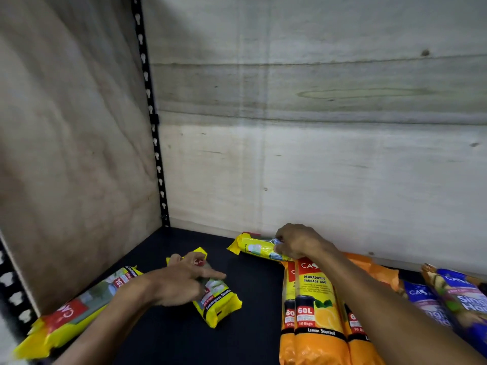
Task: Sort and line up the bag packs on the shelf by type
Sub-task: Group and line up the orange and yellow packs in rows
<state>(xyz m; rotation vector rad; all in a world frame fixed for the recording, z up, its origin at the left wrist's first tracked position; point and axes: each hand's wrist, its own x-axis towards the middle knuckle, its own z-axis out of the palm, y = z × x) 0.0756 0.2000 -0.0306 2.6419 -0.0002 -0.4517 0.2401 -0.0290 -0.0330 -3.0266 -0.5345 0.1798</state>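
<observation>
Your right hand (pixel 297 243) is closing its fingers on the end of a yellow pack (pixel 257 248) lying sideways at the back of the shelf (pixel 253 299), at about twelve o'clock from the orange packs (pixel 316 312). Your left hand (pixel 181 279) is resting loosely, fingers half spread, on a second yellow pack (pixel 216 299) at nine o'clock from them; I cannot tell whether it is actually gripping.

Pinching only the end, you are risking the soft pack sagging, slipping, or dragging across the orange tops and knocking that row askew. The left pack is lying at an angle and could slide away under a light touch.

A third yellow pack (pixel 68 312) is leaning by the side wall at eight o'clock. Blue packs (pixel 448 293) are lying at three o'clock. The shelf is serving as the only holder, with the yellow ones scattered.
</observation>
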